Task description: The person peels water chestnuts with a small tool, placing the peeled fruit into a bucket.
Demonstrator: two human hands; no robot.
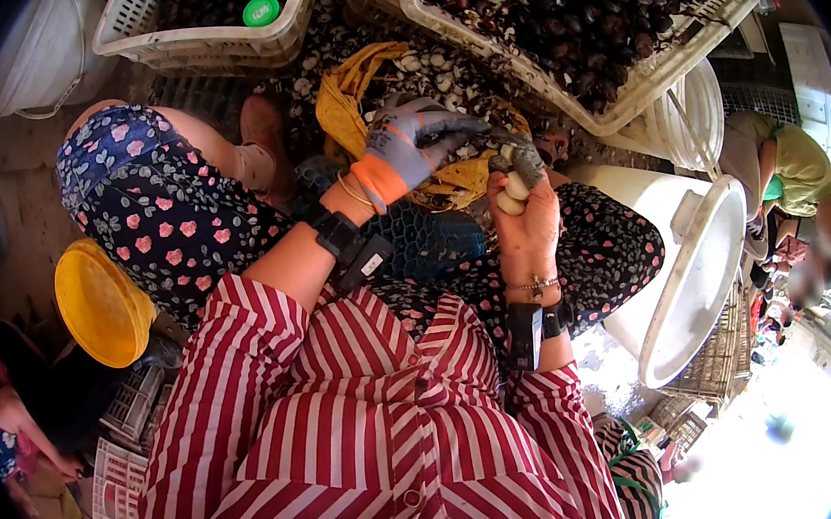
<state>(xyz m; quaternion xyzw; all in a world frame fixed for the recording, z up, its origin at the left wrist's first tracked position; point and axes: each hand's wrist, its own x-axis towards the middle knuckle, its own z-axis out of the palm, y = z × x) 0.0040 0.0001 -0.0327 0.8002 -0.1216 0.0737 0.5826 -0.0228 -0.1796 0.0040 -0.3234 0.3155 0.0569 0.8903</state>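
Observation:
My left hand (405, 150) wears a grey glove with an orange cuff. Its dark-coated fingers bend across toward my other hand, and what they grip, if anything, is too dark to make out. Bare apart from grey coverings on some fingers, my right hand (530, 230) closes around pale, rounded pieces (514, 190) that look like peeled kernels. Both hands meet above my lap. Below them lies a blue mesh (428, 233), and a yellow cloth or bag (345, 101) is bunched just beyond the gloved hand.
A large pale crate (613, 125) of dark, glossy oval items stands far right; another crate (205, 48) with a green lid (262, 11) is far left. Pale pieces and dark scraps litter the ground ahead. A white bucket (684, 294) lies right, a yellow bucket (100, 305) left. Other people sit nearby.

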